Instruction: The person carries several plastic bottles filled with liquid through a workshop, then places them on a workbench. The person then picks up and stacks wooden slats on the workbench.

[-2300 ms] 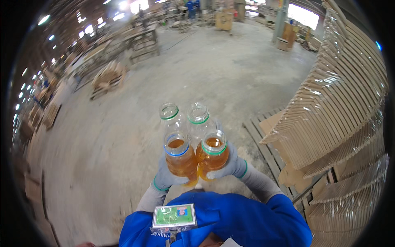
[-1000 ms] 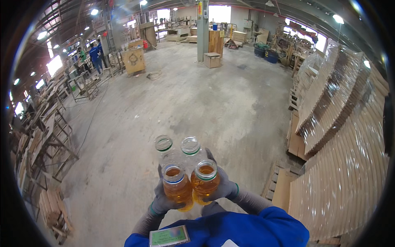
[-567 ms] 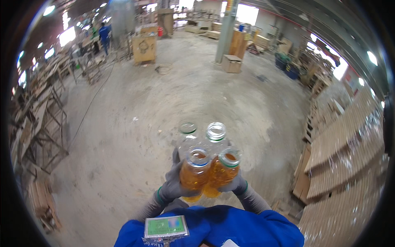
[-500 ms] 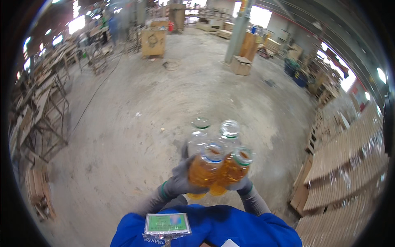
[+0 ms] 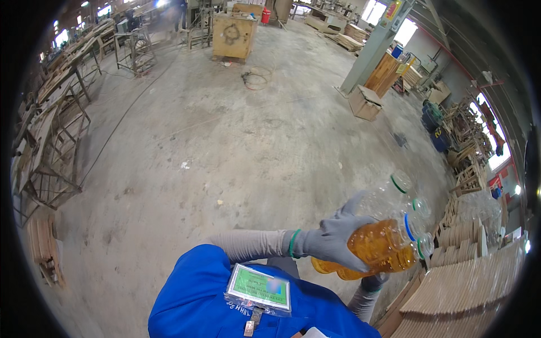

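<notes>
While the person stands on the concrete floor (image 5: 225, 146) of a workshop, a cluster of plastic bottles (image 5: 389, 239) is carried at about four o'clock in the view, tipped with their open necks pointing toward three o'clock. The left hand (image 5: 332, 242), in a grey glove, is wrapped across the near side of the bottles, fingers closed on them. The right hand (image 5: 375, 279) is mostly hidden beneath the cluster; only a bit of glove shows at the underside, so it seems to support the load, though its grip cannot be told for certain.

Two of the bottles hold amber liquid filling their bellies; the two farther ones look clear and empty, with green and blue rings at the necks. No caps are visible.

By the look of it, the step in hand is carrying. With the necks tilted and uncapped, keeping the cluster level and tight together seems the care needed.

Stacked wooden slats (image 5: 468, 293) lie at five o'clock, a wooden crate (image 5: 234, 34) at twelve, and a badge (image 5: 259, 287) hangs on the blue jacket (image 5: 203, 298) at six.
</notes>
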`<state>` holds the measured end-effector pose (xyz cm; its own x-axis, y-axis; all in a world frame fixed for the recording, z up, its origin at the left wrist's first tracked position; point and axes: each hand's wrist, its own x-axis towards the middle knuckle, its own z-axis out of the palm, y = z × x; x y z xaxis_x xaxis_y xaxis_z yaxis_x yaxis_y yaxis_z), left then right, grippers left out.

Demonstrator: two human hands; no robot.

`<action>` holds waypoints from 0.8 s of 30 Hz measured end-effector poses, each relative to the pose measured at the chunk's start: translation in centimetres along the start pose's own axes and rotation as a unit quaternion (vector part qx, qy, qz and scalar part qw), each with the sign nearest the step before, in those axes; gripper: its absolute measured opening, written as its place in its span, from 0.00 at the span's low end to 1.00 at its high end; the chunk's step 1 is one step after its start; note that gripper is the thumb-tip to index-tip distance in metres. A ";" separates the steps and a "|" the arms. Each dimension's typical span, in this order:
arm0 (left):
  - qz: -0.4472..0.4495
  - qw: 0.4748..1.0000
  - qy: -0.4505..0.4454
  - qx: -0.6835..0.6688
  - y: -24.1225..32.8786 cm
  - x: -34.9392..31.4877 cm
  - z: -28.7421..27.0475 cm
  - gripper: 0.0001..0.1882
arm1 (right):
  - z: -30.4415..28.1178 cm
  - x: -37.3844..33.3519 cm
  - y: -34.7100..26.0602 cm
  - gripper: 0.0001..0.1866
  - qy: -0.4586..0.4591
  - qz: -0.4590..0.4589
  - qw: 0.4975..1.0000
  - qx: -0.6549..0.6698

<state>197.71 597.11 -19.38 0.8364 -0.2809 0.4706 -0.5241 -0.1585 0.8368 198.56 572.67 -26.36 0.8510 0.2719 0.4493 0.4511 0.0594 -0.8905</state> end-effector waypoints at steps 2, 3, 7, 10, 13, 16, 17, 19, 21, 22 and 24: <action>-0.014 0.998 -0.036 -0.047 -4.3 5.7 -2.8 0.42 | -0.4 6.0 4.3 0.36 0.016 -0.012 1.000 -0.001; -0.025 0.995 -0.056 -0.078 -6.3 8.6 -4.4 0.42 | -0.7 9.2 6.5 0.36 0.018 -0.019 1.000 -0.001; 0.009 0.999 -0.019 -0.043 -16.8 21.0 -9.7 0.41 | -2.3 25.0 15.3 0.36 0.011 -0.019 1.000 -0.011; 0.017 1.000 0.000 -0.014 -24.2 30.1 -14.3 0.42 | -2.8 36.4 21.2 0.36 -0.009 -0.016 1.000 0.002; 0.021 0.998 0.047 0.018 -30.5 38.4 -20.3 0.42 | -1.8 49.1 27.4 0.36 -0.043 -0.021 0.999 0.022; 0.017 0.995 0.085 0.038 -36.5 45.5 -26.3 0.43 | -0.3 60.3 33.3 0.37 -0.070 -0.022 0.997 0.040; 0.019 0.995 0.091 0.035 -38.8 47.9 -28.4 0.43 | 0.3 64.1 35.4 0.37 -0.076 -0.023 0.996 0.045; 0.018 0.995 0.096 0.035 -43.8 52.6 -32.7 0.44 | 1.9 71.6 39.7 0.37 -0.085 -0.029 0.994 0.054; 0.016 0.995 0.093 0.032 -49.0 57.8 -37.1 0.44 | 3.4 78.8 43.9 0.37 -0.089 -0.030 0.994 0.057; 0.015 0.995 0.092 0.029 -51.6 60.3 -39.2 0.45 | 4.2 82.5 45.9 0.37 -0.087 -0.032 0.994 0.056; 0.014 0.996 0.088 0.012 -56.8 65.5 -43.0 0.45 | 5.4 89.0 49.6 0.37 -0.078 -0.028 0.995 0.053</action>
<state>289.14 628.42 -24.08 0.8354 -0.1160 0.5373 -0.5496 -0.1758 0.8167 295.27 604.99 -30.96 0.7693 0.4102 0.4899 0.4590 0.1785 -0.8703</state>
